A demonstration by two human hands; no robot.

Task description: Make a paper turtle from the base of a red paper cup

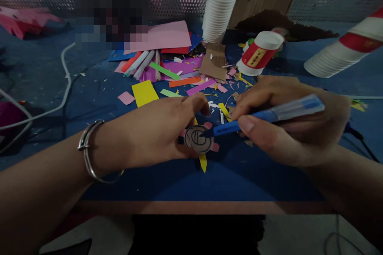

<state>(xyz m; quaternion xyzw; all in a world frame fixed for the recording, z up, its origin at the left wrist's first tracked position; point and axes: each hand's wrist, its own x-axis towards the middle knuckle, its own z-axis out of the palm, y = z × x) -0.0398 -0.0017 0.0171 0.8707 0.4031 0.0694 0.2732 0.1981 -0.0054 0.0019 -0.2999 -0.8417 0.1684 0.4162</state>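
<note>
My right hand (287,143) grips a blue marker (227,127) with a clear back end. Its tip meets the face of a small round paper disc (194,145), where dark curved lines and strokes are drawn. My left hand (161,131) is curled around the left side of that disc and steadies it, with thumb and fingers partly hidden. Pink paper tabs (214,147) stick out around the disc's edge. A pointed yellow paper piece (203,163) juts out below it. On my left wrist is a silver bangle (86,149).
Beyond my hands lie paper strips and scraps, a yellow sheet (145,92), several markers (145,63) and a pink sheet (169,36). A paper cup (260,53) stands upside down near stacked cups (220,12). A white cable (67,75) runs along the left.
</note>
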